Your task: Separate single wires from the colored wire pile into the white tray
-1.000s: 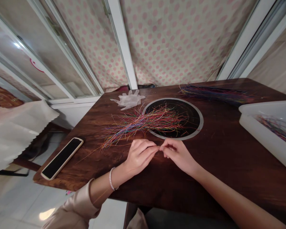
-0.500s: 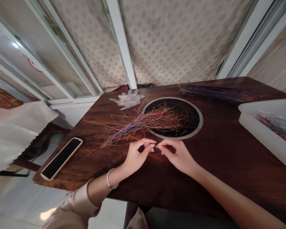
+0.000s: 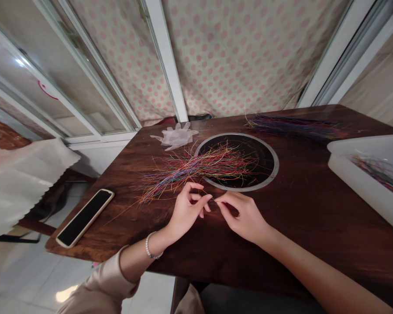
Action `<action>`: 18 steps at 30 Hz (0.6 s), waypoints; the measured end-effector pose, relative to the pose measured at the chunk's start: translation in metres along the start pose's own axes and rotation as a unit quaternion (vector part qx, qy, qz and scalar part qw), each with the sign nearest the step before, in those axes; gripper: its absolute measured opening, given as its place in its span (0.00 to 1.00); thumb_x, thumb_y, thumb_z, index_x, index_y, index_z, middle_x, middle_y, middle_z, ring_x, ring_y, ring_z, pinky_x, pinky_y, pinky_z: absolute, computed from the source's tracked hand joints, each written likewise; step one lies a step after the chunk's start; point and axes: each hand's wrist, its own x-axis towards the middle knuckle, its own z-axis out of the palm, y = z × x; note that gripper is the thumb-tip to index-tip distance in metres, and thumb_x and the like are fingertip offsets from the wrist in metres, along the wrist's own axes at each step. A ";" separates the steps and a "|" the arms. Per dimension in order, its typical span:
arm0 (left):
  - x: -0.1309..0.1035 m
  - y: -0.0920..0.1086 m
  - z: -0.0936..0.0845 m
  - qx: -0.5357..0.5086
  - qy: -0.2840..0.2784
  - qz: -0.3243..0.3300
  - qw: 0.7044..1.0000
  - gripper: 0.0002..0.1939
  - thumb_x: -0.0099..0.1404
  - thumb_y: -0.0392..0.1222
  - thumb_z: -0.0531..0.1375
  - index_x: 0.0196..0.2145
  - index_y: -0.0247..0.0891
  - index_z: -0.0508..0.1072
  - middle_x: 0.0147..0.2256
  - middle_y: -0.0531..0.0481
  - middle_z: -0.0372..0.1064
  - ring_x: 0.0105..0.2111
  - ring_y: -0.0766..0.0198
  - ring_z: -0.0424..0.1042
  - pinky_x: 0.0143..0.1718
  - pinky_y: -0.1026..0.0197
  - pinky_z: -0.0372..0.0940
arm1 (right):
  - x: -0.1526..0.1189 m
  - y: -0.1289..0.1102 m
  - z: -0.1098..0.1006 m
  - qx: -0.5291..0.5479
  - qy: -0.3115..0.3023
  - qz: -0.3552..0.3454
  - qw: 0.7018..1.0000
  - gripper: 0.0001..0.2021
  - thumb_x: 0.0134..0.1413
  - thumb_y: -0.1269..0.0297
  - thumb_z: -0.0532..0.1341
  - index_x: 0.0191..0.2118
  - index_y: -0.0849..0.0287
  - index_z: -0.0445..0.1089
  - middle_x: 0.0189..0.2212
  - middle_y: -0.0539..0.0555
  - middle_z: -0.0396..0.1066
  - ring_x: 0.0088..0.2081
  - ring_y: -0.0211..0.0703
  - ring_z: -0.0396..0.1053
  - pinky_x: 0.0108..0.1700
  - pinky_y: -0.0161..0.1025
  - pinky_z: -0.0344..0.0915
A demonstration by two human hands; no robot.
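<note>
A loose bundle of thin coloured wires (image 3: 196,168) lies on the table, partly over a round black panel. Just in front of it, my right hand (image 3: 244,213) pinches the end of a single thin wire (image 3: 205,192) between thumb and forefinger. The same wire runs to my left hand (image 3: 186,211), whose thumb presses toward the other fingers while the forefinger is raised and curved. Both sets of fingertips nearly meet; the wire is so fine that most of it is hard to make out.
The black panel (image 3: 265,163) has a silver rim. A plastic glove (image 3: 177,136) lies behind the bundle, a phone (image 3: 85,218) at the left edge. Darker wires (image 3: 294,126) lie at the back right, beside a white bin (image 3: 353,174) with more wires inside.
My left forefinger has lifted away from the thumb and the other fingers have spread. My right hand keeps its pinch, nearly in place. The long stray wire left of the bundle no longer shows there.
</note>
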 end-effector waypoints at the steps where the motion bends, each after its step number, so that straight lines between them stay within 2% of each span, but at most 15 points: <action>1: 0.000 0.000 0.000 0.002 0.002 -0.003 1.000 0.17 0.57 0.47 0.63 0.37 0.37 0.61 0.17 0.58 0.69 0.12 0.72 0.62 0.16 0.71 0.57 | 0.000 0.000 0.000 -0.006 -0.001 -0.002 1.000 0.09 0.55 0.73 0.52 0.30 0.57 0.68 0.26 0.53 0.71 0.28 0.41 0.68 0.33 0.37 0.62; 5: 0.000 0.000 0.000 0.032 -0.002 0.007 0.999 0.15 0.57 0.47 0.63 0.26 0.35 0.64 0.19 0.53 0.70 0.13 0.73 0.63 0.16 0.70 0.58 | -0.001 0.000 0.000 -0.012 -0.005 0.002 1.000 0.08 0.55 0.74 0.53 0.30 0.58 0.68 0.25 0.53 0.71 0.28 0.40 0.67 0.33 0.37 0.62; 8: -0.002 -0.001 -0.001 0.063 0.005 0.040 0.997 0.13 0.58 0.46 0.63 0.25 0.35 0.65 0.19 0.54 0.70 0.13 0.73 0.63 0.15 0.71 0.58 | -0.001 0.000 0.001 -0.006 -0.002 0.010 1.000 0.08 0.55 0.73 0.53 0.29 0.59 0.68 0.25 0.53 0.70 0.27 0.39 0.67 0.32 0.36 0.61; 12: -0.003 -0.003 -0.002 0.154 0.027 0.160 0.975 0.06 0.61 0.39 0.61 0.27 0.35 0.70 0.21 0.55 0.69 0.16 0.73 0.63 0.18 0.70 0.59 | -0.001 0.000 0.003 0.018 0.016 0.023 0.999 0.08 0.55 0.72 0.54 0.29 0.59 0.69 0.23 0.52 0.70 0.25 0.38 0.67 0.30 0.34 0.61; 15: -0.003 -0.005 -0.003 0.236 0.046 0.269 0.933 0.04 0.62 0.34 0.60 0.28 0.35 0.72 0.23 0.54 0.68 0.21 0.71 0.65 0.24 0.69 0.62 | 0.000 -0.001 0.002 0.046 0.024 0.043 0.998 0.07 0.54 0.72 0.55 0.29 0.60 0.69 0.23 0.51 0.71 0.25 0.37 0.67 0.30 0.33 0.61; 18: -0.003 -0.007 -0.004 0.272 0.040 0.352 0.895 0.01 0.62 0.33 0.60 0.33 0.35 0.71 0.26 0.52 0.66 0.24 0.70 0.65 0.25 0.68 0.63 | 0.002 -0.003 -0.001 0.079 0.022 0.077 0.994 0.07 0.54 0.71 0.56 0.28 0.59 0.70 0.23 0.51 0.72 0.25 0.37 0.69 0.29 0.33 0.62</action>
